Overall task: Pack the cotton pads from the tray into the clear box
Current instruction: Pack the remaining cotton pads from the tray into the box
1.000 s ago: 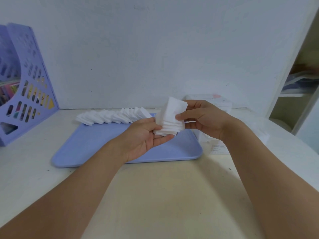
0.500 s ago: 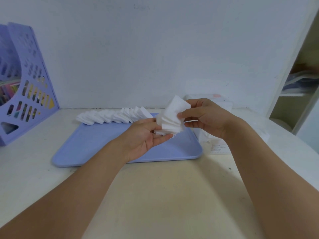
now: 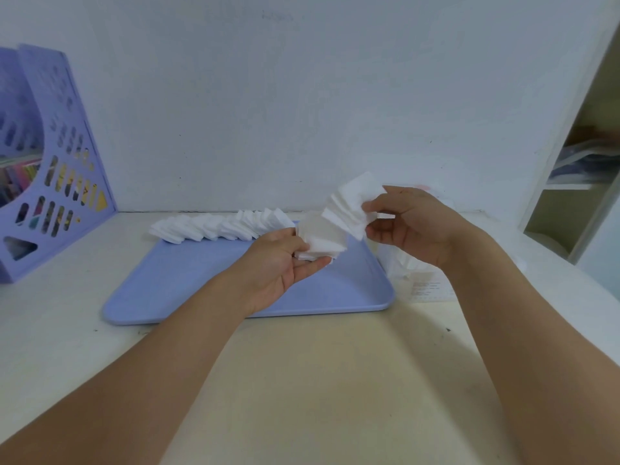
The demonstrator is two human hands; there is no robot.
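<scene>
Since a second ago the bunch of cotton pads (image 3: 337, 223) held between the two hands has fanned out and stretched toward the right of the frame, its upper end now higher and tilted. At frame centre the left hand (image 3: 285, 263), palm up with fingers curled, pinches the lower end of the bunch between thumb and fingers. Right of centre, the right hand (image 3: 407, 226) pinches the upper end with its fingertips. Both hold the pads in the air above the far right part of the blue tray (image 3: 208, 290).

On the tray's far edge lies a row of more cotton pads (image 3: 221, 226), leaning one on another like toppled dominoes, running from centre-left toward the left hand. Just beside the tray's right edge stands the clear box (image 3: 426, 280), mostly hidden behind the right hand and wrist; what it contains cannot be made out. At the far left of the tabletop (image 3: 318, 380) stands a purple file holder (image 3: 50, 182) with coloured papers inside.
</scene>
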